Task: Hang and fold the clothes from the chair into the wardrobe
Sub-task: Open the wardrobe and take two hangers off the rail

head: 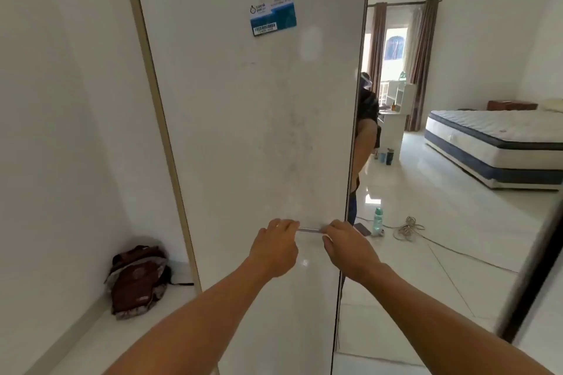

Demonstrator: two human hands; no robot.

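Wardrobe door (243, 131): white panel, upright, straight ahead (blue sticker (272, 18) near top).
Handle (309, 229): slim metal bar, low on door.
Left hand (274, 248): fingers curled round handle's left end.
Right hand (347, 248): grips right end.
Mirror door (441, 161): adjoining, right.
Bag (137, 281): floor, left corner.

A home bedroom: bare mattress (499, 134), curtained window (396, 49), mirrored wardrobe (243, 119).

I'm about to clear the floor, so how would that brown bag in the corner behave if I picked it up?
The bag looks soft: it slumps against the wall with creased sides, so it would probably sag and fold when lifted. It bulges somewhat, so it may hold things and carry some weight. Being cloth-like, it is unlikely to roll or slip.
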